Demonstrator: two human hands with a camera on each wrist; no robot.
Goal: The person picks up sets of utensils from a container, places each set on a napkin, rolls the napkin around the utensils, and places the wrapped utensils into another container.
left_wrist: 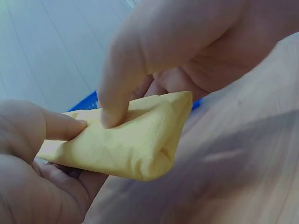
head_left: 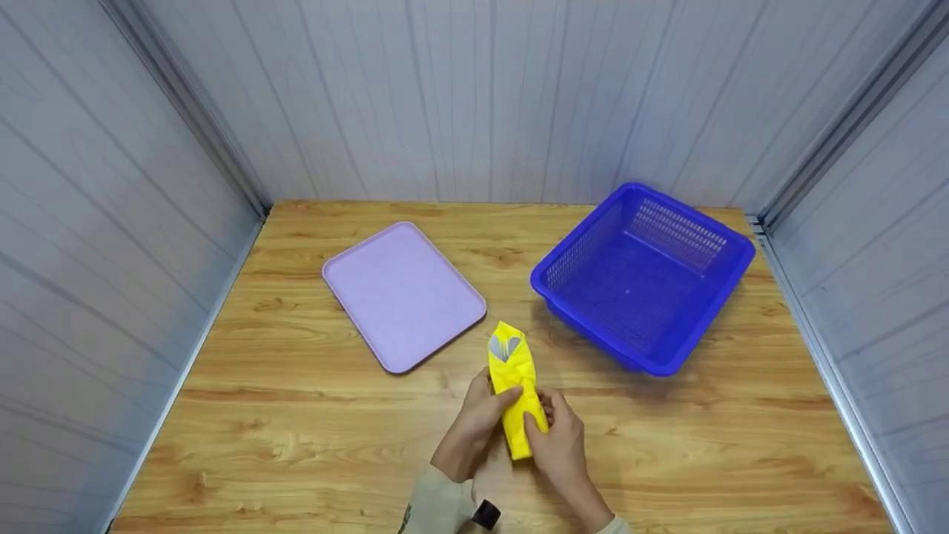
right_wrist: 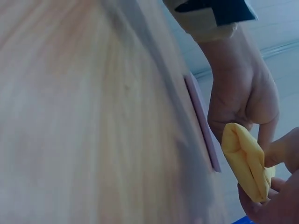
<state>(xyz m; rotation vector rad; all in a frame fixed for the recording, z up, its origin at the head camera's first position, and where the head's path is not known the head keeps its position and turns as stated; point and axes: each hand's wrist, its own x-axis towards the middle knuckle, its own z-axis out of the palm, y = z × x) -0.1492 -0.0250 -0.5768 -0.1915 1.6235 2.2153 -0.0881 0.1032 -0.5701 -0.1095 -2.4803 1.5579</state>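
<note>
Both hands hold a narrow, flat bundle of folded yellow cloth above the table's near middle. Its far end carries a grey and white patch. The left hand grips the left edge, thumb on top and fingers underneath. On the opposite edge, nearer the body, the right hand pinches the bundle between thumb and fingers. In the left wrist view the cloth shows a thick, rolled end, with the right thumb pressing its top. The right wrist view shows layered folds at the cloth's end.
A shallow lilac tray lies on the wooden table at the left. At the right stands a deep blue plastic basket with perforated sides. Pale panel walls enclose the table at the back and both sides.
</note>
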